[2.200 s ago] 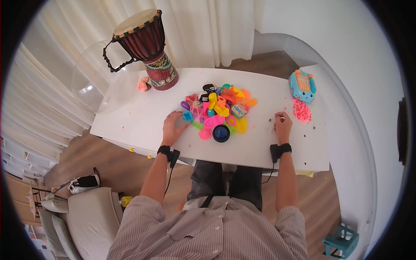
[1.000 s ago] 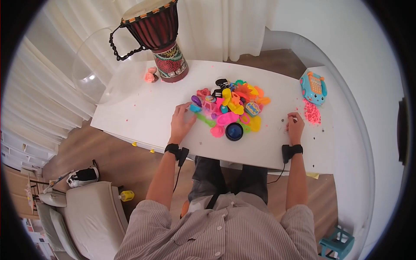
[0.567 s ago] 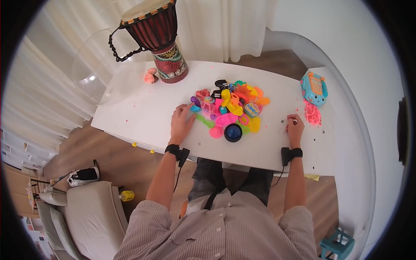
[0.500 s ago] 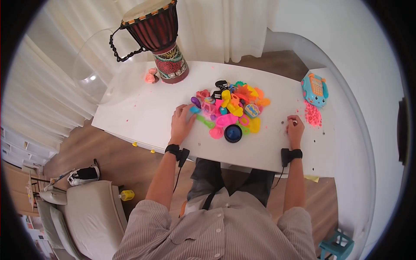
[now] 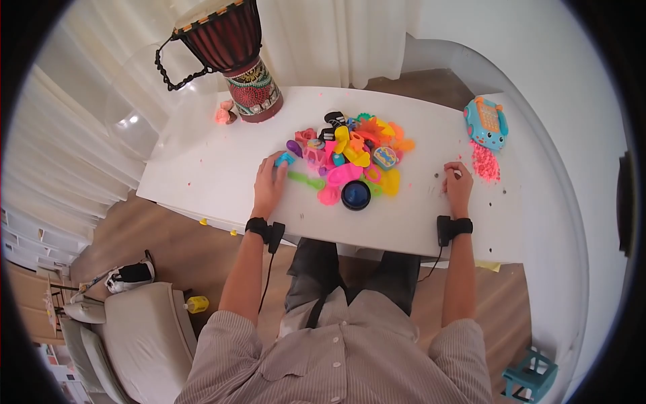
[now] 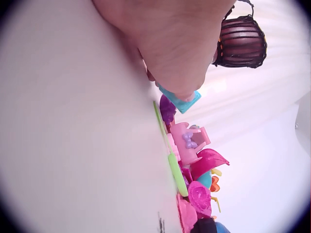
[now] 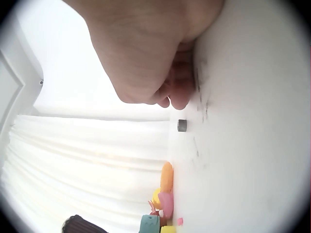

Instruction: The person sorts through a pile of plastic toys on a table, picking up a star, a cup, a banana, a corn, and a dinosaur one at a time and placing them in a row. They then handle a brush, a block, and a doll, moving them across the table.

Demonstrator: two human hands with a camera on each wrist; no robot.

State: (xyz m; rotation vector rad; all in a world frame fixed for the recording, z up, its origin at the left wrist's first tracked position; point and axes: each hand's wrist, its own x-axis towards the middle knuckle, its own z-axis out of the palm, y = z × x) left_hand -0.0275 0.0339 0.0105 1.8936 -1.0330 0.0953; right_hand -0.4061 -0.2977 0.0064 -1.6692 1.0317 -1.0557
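Note:
My left hand (image 5: 268, 190) pinches a small light-blue plastic toy piece (image 5: 284, 159) at the left edge of a heap of toys. In the left wrist view this blue piece (image 6: 181, 100) shows below the thumb, partly covered by the hand. Close to it lie a purple toy (image 5: 294, 147) and a long light-green toy piece (image 5: 307, 180). Further along the heap is a pink toy with a small purple bow (image 6: 184, 142). On the right, my right hand (image 5: 459, 192) rests on the white table with loosely curled fingers and nothing visible in them.
A dark blue round container (image 5: 356, 195) sits at the heap's near side. A carved drum (image 5: 253, 91) stands at the back left beside pink flowers (image 5: 225, 112). At the back right are a blue toy telephone (image 5: 486, 124) and pink bits (image 5: 486, 163). A grey stub (image 7: 182, 125) lies by my right hand.
My left hand has taken hold of the light-blue piece and drawn it slightly away from the heap. The right hand stays in its place. The head view has shifted a little.

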